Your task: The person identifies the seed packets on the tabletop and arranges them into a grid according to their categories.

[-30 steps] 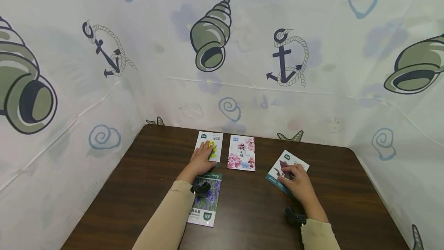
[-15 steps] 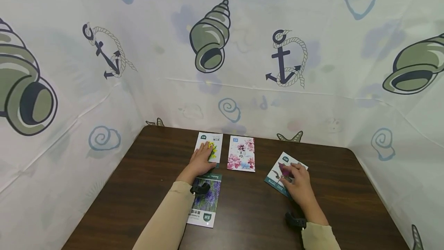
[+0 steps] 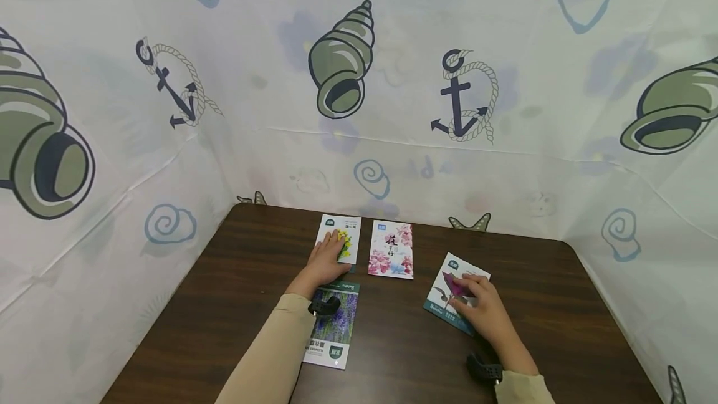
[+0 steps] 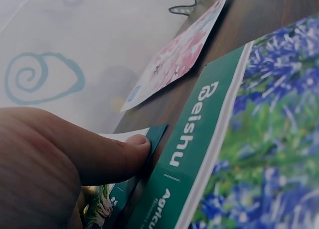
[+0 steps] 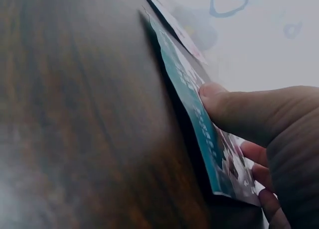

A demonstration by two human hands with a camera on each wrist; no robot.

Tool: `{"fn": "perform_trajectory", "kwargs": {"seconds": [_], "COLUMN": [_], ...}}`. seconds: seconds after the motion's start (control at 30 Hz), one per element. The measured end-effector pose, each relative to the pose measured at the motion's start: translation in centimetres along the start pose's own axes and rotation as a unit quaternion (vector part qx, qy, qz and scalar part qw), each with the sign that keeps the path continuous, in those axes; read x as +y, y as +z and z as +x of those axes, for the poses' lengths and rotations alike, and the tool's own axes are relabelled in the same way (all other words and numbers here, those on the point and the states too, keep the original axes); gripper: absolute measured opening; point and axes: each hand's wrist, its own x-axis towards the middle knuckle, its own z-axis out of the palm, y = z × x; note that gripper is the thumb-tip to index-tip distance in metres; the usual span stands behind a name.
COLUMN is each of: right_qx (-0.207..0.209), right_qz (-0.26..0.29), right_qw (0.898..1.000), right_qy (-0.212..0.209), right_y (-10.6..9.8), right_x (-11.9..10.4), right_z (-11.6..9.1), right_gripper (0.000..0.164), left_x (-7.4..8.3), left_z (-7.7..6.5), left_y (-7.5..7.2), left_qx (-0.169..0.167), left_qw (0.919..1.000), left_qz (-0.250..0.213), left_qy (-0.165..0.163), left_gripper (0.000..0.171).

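Four fingers of my left hand point(image 3: 325, 259) lie outstretched on a seed packet with yellow flowers point(image 3: 349, 245) at the back of the table. The left thumb point(image 4: 137, 142) presses near that packet's green end. Under my left wrist lies a lavender seed packet point(image 3: 336, 320), its green "Beishu" strip large in the left wrist view. My right hand point(image 3: 485, 307) is over a purple-flower seed packet point(image 3: 443, 292), which sits askew. Its thumb point(image 5: 212, 97) touches the packet face by the teal strip, with bent fingers farther along the face.
Between the hands, at the back, lies a packet with pink blossoms point(image 3: 391, 248). The dark wooden table point(image 3: 404, 341) meets a patterned white cloth point(image 3: 269, 142) behind and at the sides. Dark straps ring both wrists.
The purple-flower packet has slid a little toward me and left under my right hand, turning slightly. My left hand and the other packets stay put.
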Motion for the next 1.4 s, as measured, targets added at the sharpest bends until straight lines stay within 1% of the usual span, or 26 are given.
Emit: {"fn": "perform_trajectory", "kwargs": {"seconds": [0.27, 0.5, 0.6, 0.8, 0.97, 1.07, 1.2, 1.33, 1.4], "right_qx": [0.0, -0.018, -0.025, -0.018, -0.014, -0.024, -0.048, -0.058, -0.06], "right_qz": [-0.006, -0.005, -0.004, -0.004, -0.006, -0.005, 0.003, 0.015, 0.02], "right_qw": [1.0, 1.0, 1.0, 0.999, 0.999, 0.998, 0.997, 0.995, 0.993], "right_qy": [-0.022, -0.012, -0.015, -0.037, -0.05, -0.05, -0.056, -0.086, -0.095], "right_y": [0.3, 0.4, 0.4, 0.5, 0.8, 1.0, 1.2, 1.2, 1.1], "right_x": [-0.1, -0.4, -0.5, -1.0, -1.3, -1.5, -1.9, -2.3, -2.6], "right_z": [-0.8, -1.5, -1.8, -2.3, -2.4, -2.4, -2.4, -2.4, -2.4], "right_gripper": [0.048, 0.049, 0.05, 0.05, 0.05, 0.05, 0.051, 0.051, 0.051], "left_x": [0.0, 0.1, 0.1, 0.1, -0.1, -0.4, -0.9, -1.2, -1.1], "left_z": [-0.1, -0.1, -0.1, 0.0, 0.1, 0.2, 0.6, 0.8, 0.9], "left_y": [0.0, 0.0, 0.1, 0.1, 0.2, 0.4, 0.6, 0.8, 0.8], "left_qx": [-0.002, -0.001, -0.002, -0.003, -0.003, -0.006, -0.008, -0.01, -0.01], "left_qw": [1.0, 1.0, 1.0, 1.0, 0.9999, 0.9997, 0.9998, 0.9998, 0.9998], "left_qz": [0.0, 0.001, 0.002, 0.003, -0.016, -0.022, -0.019, -0.016, -0.016], "left_qy": [-0.003, -0.003, -0.003, -0.004, -0.005, -0.006, -0.006, -0.009, -0.01], "left_gripper": [0.083, 0.083, 0.084, 0.083, 0.083, 0.084, 0.086, 0.087, 0.087]}}
